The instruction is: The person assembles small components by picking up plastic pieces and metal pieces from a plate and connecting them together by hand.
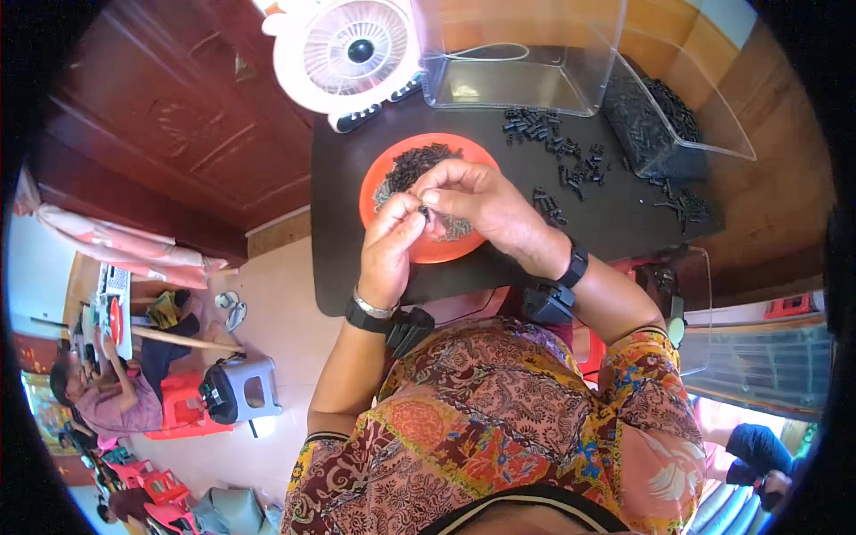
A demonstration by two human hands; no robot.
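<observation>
Both of my hands meet above a round orange-red plate [367, 198] on the dark table. My left hand [390, 245] is closed, with a small black cylindrical piece [424, 213] pinched at its thumb and fingertips. Right beside that piece, the thumb and forefinger of my right hand [486, 203] are pressed together; whatever lies between them is too small to make out. Heaped at the plate's far side are small dark pieces [419, 163]. Thin silvery metal pieces [458, 228] lie lower on the plate, partly covered by my hands.
Loose black cylindrical pieces [581, 169] are scattered over the dark table [343, 227] to the right. A clear bin [655, 165] of similar pieces stands at far right, beside another clear box [513, 85]. A white fan [357, 58] stands far left. Another person [120, 401] sits off to the left.
</observation>
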